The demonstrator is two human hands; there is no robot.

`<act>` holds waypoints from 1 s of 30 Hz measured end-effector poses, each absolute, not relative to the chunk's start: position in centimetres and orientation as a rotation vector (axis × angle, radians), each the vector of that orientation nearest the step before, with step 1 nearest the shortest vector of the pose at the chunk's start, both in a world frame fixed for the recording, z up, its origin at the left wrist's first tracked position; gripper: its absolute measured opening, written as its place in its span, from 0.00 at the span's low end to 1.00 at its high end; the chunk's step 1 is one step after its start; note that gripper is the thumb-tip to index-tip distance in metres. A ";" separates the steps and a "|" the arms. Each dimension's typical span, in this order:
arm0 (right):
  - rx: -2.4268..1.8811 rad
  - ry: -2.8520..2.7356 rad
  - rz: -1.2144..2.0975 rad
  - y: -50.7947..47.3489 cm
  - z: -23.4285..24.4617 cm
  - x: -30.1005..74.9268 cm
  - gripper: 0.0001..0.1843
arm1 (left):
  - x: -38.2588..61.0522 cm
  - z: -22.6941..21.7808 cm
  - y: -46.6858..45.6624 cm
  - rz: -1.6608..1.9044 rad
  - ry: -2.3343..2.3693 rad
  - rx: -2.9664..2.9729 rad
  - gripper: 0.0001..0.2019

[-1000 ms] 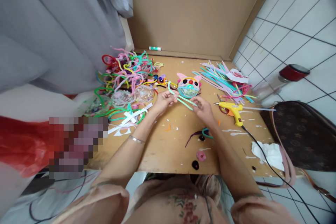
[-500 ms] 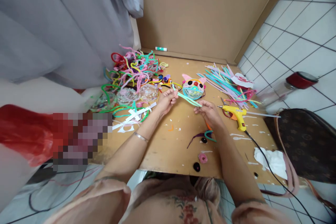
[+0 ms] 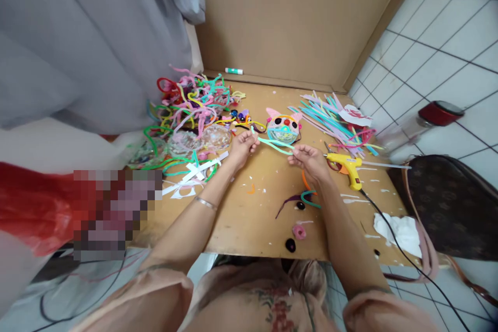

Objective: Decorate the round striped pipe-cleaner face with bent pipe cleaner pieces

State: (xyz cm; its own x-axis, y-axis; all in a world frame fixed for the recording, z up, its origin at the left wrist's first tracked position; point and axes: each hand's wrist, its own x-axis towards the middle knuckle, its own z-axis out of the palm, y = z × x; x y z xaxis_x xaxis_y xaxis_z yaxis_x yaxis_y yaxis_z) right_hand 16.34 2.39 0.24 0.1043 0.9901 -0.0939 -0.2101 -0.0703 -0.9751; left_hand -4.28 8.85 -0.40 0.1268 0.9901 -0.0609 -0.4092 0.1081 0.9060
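Observation:
My left hand (image 3: 244, 149) pinches one end of a pale green pipe cleaner (image 3: 274, 143), a short tip poking up past the fingers. At its other end my right hand (image 3: 307, 160) grips it between thumb and fingers. Doubled into two strands, the pipe cleaner forms a narrow loop between my hands, above the table. Just behind it lies a pink-eared animal face (image 3: 283, 127) with dark eyes, a red nose and a clear lower part edged in turquoise. Whether the doubled piece is one stem or two, I cannot tell.
Left stands a tangled heap of coloured pipe cleaners (image 3: 194, 104) beside white paper scraps (image 3: 194, 174). Straight pipe cleaners (image 3: 322, 116) lie back right. A yellow glue gun (image 3: 352, 166), its cord trailing, lies near a brown bag (image 3: 447, 202) and a red-lidded bottle (image 3: 439, 112).
The two green strands have spread apart into a more open loop between my hands. Both hands keep their hold, and the whole view has shifted slightly.

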 end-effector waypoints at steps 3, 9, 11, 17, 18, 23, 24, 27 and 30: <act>-1.194 -0.937 1.205 2.9 -0.5 16.7 0.24 | -4.4 -1.0 8.9 1.211 0.879 0.989 0.13; -1.242 -0.986 1.020 4.2 -1.1 17.4 0.19 | -4.4 -1.3 8.9 1.234 0.831 1.156 0.16; -1.277 -1.005 0.934 4.9 -1.1 17.6 0.17 | -4.2 -1.1 8.8 1.250 0.830 1.200 0.16; -1.310 -1.012 0.775 7.0 -1.4 17.6 0.11 | -3.3 -0.8 8.7 1.339 0.797 1.214 0.14; -1.316 -1.009 0.766 7.2 -1.5 17.5 0.10 | -3.2 -0.7 8.7 1.345 0.795 1.213 0.13; -1.323 -1.053 0.780 6.0 -0.3 17.5 0.11 | -3.3 -0.7 8.9 1.341 0.812 1.137 0.12; -1.303 -1.126 0.815 5.2 0.4 17.5 0.12 | -3.4 -0.7 9.0 1.354 0.812 1.096 0.11; -1.175 -1.396 1.039 2.2 3.5 16.7 0.11 | -3.3 -0.4 9.0 1.399 0.766 0.961 0.10; -1.023 -1.739 1.129 -0.4 6.4 14.9 0.07 | -3.2 0.1 8.6 1.308 0.650 0.867 0.11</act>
